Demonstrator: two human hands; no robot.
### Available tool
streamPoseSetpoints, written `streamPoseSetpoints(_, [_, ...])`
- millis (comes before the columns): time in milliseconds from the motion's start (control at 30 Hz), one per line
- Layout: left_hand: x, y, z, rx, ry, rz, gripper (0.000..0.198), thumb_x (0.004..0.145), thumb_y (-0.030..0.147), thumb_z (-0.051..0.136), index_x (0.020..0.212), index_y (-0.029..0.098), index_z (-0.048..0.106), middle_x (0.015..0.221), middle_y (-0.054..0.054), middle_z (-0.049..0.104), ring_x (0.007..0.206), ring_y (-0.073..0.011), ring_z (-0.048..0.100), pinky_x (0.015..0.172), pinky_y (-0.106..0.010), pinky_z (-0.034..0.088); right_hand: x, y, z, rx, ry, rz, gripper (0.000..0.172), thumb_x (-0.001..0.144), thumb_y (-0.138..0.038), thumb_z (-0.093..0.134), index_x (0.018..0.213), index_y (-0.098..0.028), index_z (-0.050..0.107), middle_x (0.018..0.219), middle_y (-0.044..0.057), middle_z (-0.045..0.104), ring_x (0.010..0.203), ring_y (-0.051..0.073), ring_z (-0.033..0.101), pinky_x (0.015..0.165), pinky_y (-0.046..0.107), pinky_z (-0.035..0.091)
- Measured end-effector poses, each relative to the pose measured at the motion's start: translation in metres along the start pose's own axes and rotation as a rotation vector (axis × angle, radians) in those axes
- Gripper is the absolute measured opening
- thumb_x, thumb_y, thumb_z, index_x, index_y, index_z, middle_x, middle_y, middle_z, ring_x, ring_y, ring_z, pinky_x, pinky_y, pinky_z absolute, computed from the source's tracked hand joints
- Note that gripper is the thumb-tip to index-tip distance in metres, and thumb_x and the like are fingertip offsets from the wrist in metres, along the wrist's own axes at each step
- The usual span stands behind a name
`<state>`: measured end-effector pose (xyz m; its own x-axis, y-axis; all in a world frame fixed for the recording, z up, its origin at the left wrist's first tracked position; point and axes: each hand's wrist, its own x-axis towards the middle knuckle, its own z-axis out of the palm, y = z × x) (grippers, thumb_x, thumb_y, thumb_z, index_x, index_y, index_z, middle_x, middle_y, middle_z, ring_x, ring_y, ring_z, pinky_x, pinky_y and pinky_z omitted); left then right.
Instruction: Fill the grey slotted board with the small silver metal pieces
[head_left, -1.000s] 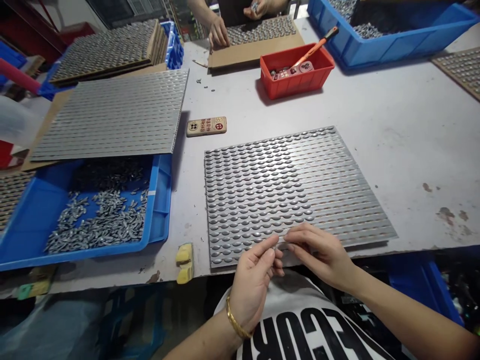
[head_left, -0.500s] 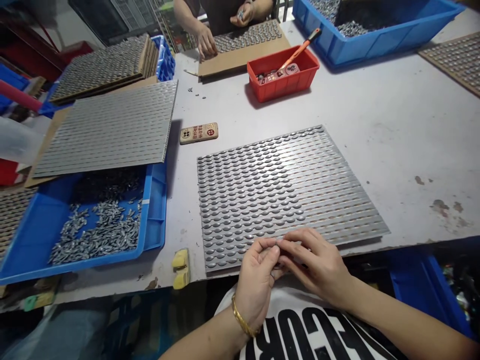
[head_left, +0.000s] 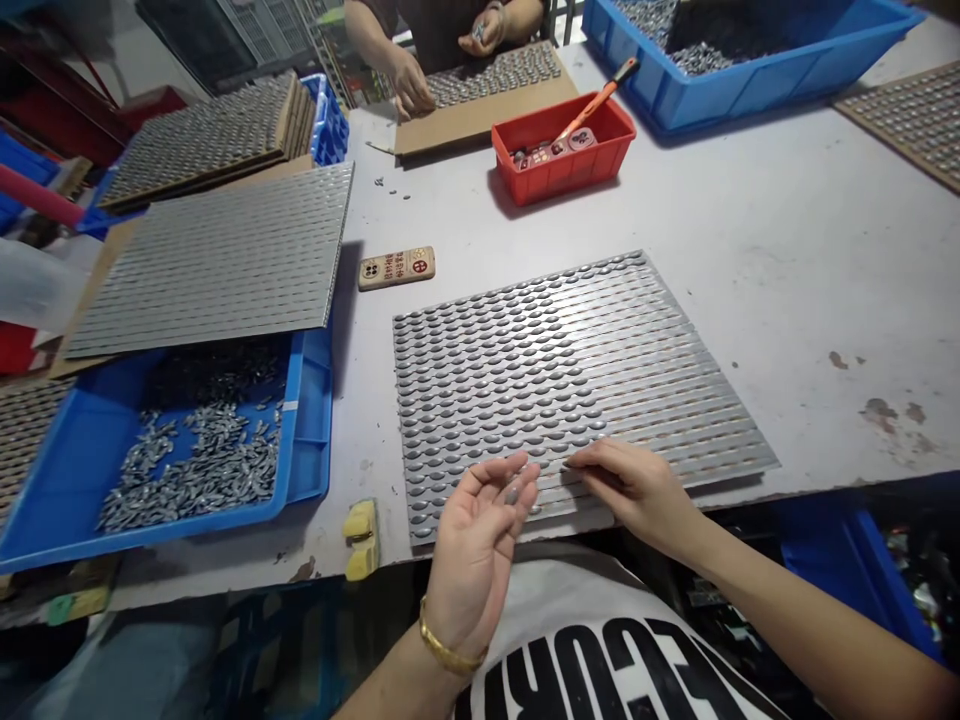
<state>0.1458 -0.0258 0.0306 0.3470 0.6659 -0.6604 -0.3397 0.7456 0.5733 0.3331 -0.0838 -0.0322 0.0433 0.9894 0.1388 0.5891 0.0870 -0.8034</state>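
Over a studded metal sheet (head_left: 555, 380), left hand (head_left: 476, 540) open under a grey piece (head_left: 512, 492), right hand (head_left: 630, 490) curled on the sheet.

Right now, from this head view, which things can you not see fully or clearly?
In the head view:
Small grey piece in the left hand: too small to identify.
Studded panel: rows under the right hand hidden by that hand.
Co-worker: head cut off by the top edge.
Blue crate: far side cut off by the top edge.
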Motion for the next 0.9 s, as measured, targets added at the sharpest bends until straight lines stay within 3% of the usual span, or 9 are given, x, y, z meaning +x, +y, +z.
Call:
streamPoseSetpoints(200, [0.001,-0.007,-0.007,-0.012,-0.002,-0.118,0.018,0.081,0.012,0.063,0.099,0.013,0.058,0.121,-0.014,0.064,0.117,-0.0261,0.058,0.102,-0.035,0.046,0.007,0.002,0.01,-0.129,-0.02,-0.073,0.016,0.092,-0.015,0.046,0.095,-0.019,0.06,0.084,0.006,0.062,0.077,0.016,0.057,0.067,0.028,0.047])
streamPoseSetpoints(367, [-0.001,-0.014,-0.008,-0.033,-0.052,-0.161,0.025,0.083,0.008,0.06,0.107,0.013,0.057,0.126,-0.014,0.061,0.12,-0.0251,0.055,0.104,-0.035,0.044,0.008,0.002,0.013,-0.283,-0.013,-0.062,0.019,0.092,-0.014,0.042,0.093,-0.019,0.061,0.084,0.006,0.059,0.075,0.014,0.057,0.065,0.024,0.045])
streamPoseSetpoints(467, [0.0,-0.015,-0.008,-0.073,-0.083,-0.174,0.029,0.082,0.003,0.057,0.109,0.012,0.056,0.128,-0.015,0.06,0.121,-0.0255,0.054,0.107,-0.038,0.042,0.007,0.001,0.014,-0.337,-0.017,-0.062,0.019,0.092,-0.014,0.043,0.092,-0.019,0.062,0.084,0.005,0.058,0.074,0.014,0.058,0.065,0.023,0.045])
streamPoseSetpoints(667, [0.001,-0.014,-0.003,-0.146,-0.075,-0.167,0.025,0.087,0.014,0.056,0.111,0.012,0.052,0.125,-0.018,0.061,0.12,-0.0283,0.055,0.106,-0.042,0.041,0.007,-0.001,0.018,-0.438,0.001,-0.08,0.018,0.092,-0.019,0.046,0.091,-0.019,0.064,0.083,0.005,0.058,0.074,0.014,0.057,0.06,0.022,0.041])
streamPoseSetpoints(900, [0.0,-0.015,0.0,-0.212,-0.096,-0.163,0.023,0.09,0.023,0.052,0.111,0.013,0.052,0.126,-0.02,0.06,0.12,-0.0289,0.054,0.107,-0.044,0.039,0.007,-0.002,0.012,-0.371,-0.015,-0.082,0.02,0.094,-0.019,0.042,0.097,-0.019,0.062,0.086,0.006,0.059,0.074,0.014,0.058,0.06,0.024,0.045])
